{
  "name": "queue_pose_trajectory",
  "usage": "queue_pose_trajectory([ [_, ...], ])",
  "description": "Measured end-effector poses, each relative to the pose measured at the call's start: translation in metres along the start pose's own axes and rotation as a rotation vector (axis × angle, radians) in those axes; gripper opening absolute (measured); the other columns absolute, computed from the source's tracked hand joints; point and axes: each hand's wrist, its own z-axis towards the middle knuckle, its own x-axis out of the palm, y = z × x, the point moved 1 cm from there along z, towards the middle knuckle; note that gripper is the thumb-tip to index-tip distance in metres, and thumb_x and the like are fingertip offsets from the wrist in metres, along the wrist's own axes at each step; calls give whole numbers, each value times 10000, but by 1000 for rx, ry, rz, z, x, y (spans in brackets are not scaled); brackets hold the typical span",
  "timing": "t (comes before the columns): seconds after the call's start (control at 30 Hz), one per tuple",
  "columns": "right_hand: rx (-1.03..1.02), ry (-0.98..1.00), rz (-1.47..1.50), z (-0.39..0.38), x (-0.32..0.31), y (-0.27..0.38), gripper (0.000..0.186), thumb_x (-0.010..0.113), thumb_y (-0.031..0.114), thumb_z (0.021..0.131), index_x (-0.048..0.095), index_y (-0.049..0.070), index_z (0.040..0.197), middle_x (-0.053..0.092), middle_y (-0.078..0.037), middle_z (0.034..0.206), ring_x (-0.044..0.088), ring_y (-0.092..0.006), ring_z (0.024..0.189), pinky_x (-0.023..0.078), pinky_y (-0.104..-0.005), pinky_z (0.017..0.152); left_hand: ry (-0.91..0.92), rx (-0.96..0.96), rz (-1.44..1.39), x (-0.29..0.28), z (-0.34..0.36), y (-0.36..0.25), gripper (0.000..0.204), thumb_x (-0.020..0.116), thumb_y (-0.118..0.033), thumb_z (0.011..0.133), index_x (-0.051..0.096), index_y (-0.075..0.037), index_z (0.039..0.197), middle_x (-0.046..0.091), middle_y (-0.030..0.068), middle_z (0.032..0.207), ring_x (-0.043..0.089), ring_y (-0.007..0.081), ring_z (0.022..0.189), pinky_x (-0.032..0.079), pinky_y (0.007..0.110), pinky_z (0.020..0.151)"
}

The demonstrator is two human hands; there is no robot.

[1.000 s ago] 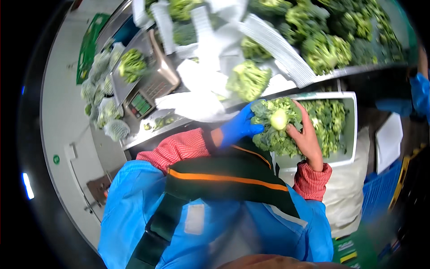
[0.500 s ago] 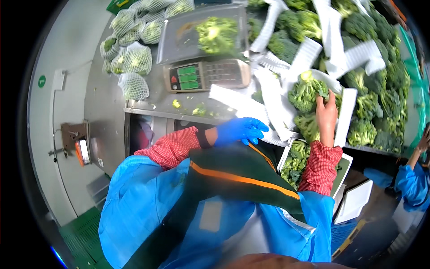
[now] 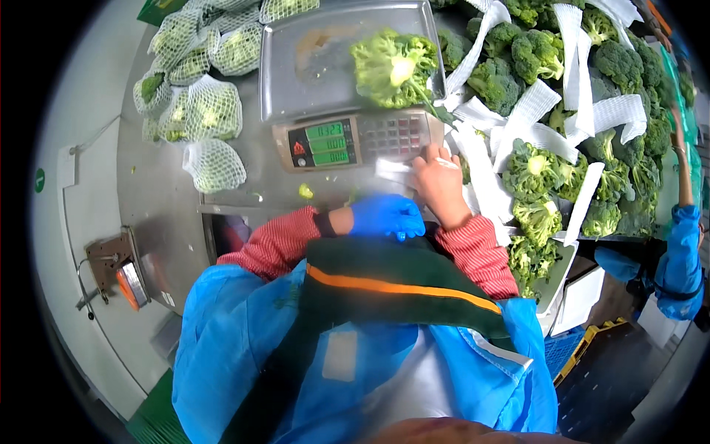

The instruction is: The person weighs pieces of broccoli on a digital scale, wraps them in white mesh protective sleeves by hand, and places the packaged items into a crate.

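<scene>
My left hand (image 3: 388,216), in a blue glove, rests near the table's front edge with its fingers curled in and nothing visible in them. My bare right hand (image 3: 441,183) is beside it, just below the keypad of the weighing scale (image 3: 318,146). Its bent fingers close over a white foam net sleeve (image 3: 393,171), whose end sticks out to the left; the hand hides the rest. On the right side of the scale's metal pan (image 3: 310,81) lies a broccoli head (image 3: 396,68), its pale cut stem facing up. The scale's green display is lit.
Netted broccoli heads (image 3: 211,107) are gathered at the left. Many loose broccoli heads (image 3: 536,55) and white foam sleeves (image 3: 529,118) cover the right side. A crate of broccoli pieces (image 3: 529,266) stands by my right forearm. Another person's blue sleeve (image 3: 684,251) is at far right.
My right hand has let go of a broccoli head on the right-hand pile and moved left to the foam sleeve below the scale's keypad. My left hand's fingers have curled in. The view has shifted.
</scene>
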Motion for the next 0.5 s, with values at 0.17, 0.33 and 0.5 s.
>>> queue_pose_trajectory([
  [0.17, 435, -87, 903, -3, -65, -19, 124, 641, 77, 784, 557, 11, 847, 500, -43, 739, 448, -98, 646, 371, -238, 558, -263, 323, -20, -37, -23, 0, 304, 574, -226, 878, 558, -70, 1139, 622, 52, 959, 588, 98, 833, 487, 220, 686],
  [0.33, 542, -48, 1616, 15, -86, 1, 216, 621, 100, 824, 559, 14, 1011, 514, 35, 754, 466, -60, 667, 402, -211, 569, -696, 522, 30, -31, -4, -82, 358, 611, -245, 849, 563, -18, 1121, 626, 102, 975, 595, 130, 854, 487, 266, 724],
  [0.5, 349, -263, 733, 41, -118, -21, 653, 718, 145, 730, 377, 50, 1279, 450, -80, 971, 541, -139, 752, 451, -250, 592, -678, 434, 438, -73, 31, -77, 492, 641, -294, 825, 515, 20, 1183, 619, 129, 1010, 593, 177, 905, 479, 313, 789],
])
